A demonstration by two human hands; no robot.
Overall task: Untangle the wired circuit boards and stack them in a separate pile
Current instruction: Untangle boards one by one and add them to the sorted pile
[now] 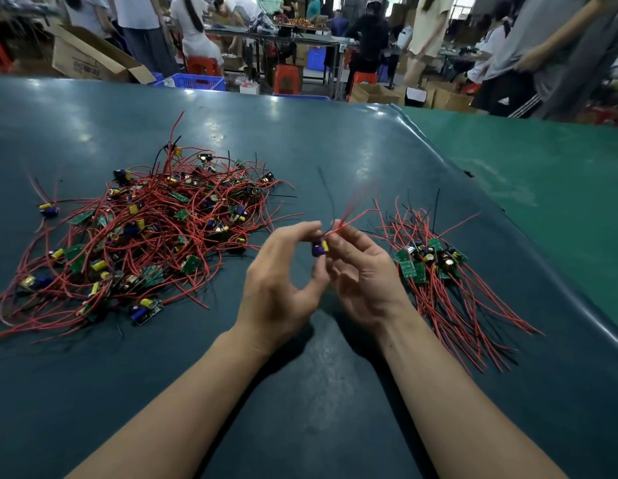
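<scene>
A big tangled heap of small green circuit boards with red and black wires lies on the left of the dark table. A smaller sorted pile of boards lies on the right, its red wires fanned toward me. Between the two, above the table, my left hand and my right hand together hold one circuit board with a blue and yellow part. The left thumb and fingers pinch the board. The right fingers pinch its red wires, which stick up and to the right, blurred.
One stray board lies apart at the far left. The dark mat's raised edge runs diagonally on the right, with green table surface beyond. People, cardboard boxes, blue crates and red stools fill the background behind the table.
</scene>
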